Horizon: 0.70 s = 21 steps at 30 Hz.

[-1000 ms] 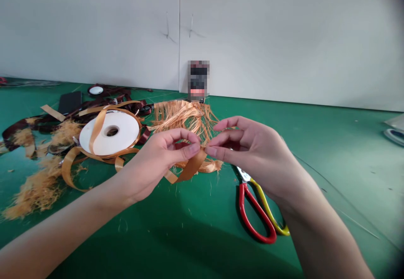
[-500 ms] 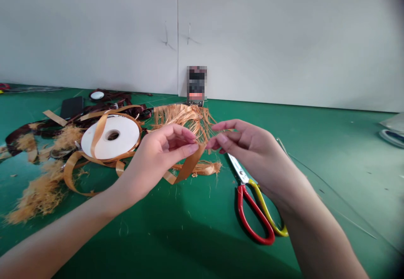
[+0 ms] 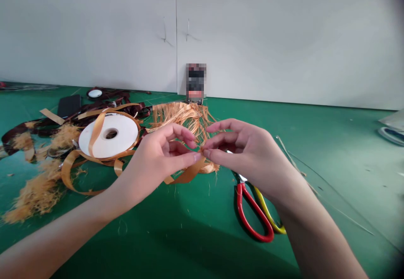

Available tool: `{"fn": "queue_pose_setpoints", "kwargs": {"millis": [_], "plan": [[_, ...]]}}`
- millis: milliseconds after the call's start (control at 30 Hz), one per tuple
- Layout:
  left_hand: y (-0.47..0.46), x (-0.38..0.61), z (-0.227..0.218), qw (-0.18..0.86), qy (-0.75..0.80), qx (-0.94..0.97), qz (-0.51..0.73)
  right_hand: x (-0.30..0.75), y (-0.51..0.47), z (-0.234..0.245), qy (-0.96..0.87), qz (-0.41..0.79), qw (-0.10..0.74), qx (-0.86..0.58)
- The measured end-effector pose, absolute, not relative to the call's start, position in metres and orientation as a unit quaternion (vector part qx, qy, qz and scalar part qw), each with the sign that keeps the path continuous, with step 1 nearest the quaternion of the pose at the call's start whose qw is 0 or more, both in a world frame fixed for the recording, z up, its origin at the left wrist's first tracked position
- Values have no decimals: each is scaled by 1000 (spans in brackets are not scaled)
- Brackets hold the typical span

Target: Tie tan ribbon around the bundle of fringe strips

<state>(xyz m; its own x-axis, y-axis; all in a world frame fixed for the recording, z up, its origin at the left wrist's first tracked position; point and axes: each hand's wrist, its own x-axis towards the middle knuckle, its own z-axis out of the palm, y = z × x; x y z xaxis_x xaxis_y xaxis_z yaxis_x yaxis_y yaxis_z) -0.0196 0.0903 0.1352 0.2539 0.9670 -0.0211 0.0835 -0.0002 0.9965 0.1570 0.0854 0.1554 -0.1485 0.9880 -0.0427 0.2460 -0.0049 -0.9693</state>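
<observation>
Pinched between thumb and fingers of my left hand (image 3: 167, 152) is the end of a golden-brown satin ribbon (image 3: 191, 173). My right hand (image 3: 241, 146) meets it from the other side, thumb and index fingertip closed on the same ribbon end. The ribbon hangs below the fingertips in a loop above the green table. Behind the hands lies a bundle of frayed golden strands (image 3: 176, 114). To the left stands a white ribbon spool (image 3: 94, 138) with ribbon trailing off it. Scissors (image 3: 252, 213) with one red and one yellow handle lie under my right hand, their blades partly hidden.
Dark brown ribbon (image 3: 19, 134) and fluffy frayed fibre (image 3: 41, 190) are heaped at the left. A phone-like device (image 3: 195, 83), blurred out, leans on the white wall. A flat black object (image 3: 69, 105) lies at the back left. Thin strands cross the table at right.
My right thumb and index fingertip have come in and closed on the ribbon end beside my left fingertips. The view has shifted slightly.
</observation>
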Motion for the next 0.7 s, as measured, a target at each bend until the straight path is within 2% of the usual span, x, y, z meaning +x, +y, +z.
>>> {"fn": "queue_pose_setpoints", "kwargs": {"millis": [200,433,567,700], "plan": [[85,-16,138,476,459,624,417,150,82,154,-600,391,415,-561],[82,-16,138,437,464,649,415,147,83,150,-557,415,437,-571],[81,-16,139,440,464,660,395,152,86,150,-553,339,483,-588],[80,-15,139,458,460,652,392,158,88,151,-531,325,507,-595]]}}
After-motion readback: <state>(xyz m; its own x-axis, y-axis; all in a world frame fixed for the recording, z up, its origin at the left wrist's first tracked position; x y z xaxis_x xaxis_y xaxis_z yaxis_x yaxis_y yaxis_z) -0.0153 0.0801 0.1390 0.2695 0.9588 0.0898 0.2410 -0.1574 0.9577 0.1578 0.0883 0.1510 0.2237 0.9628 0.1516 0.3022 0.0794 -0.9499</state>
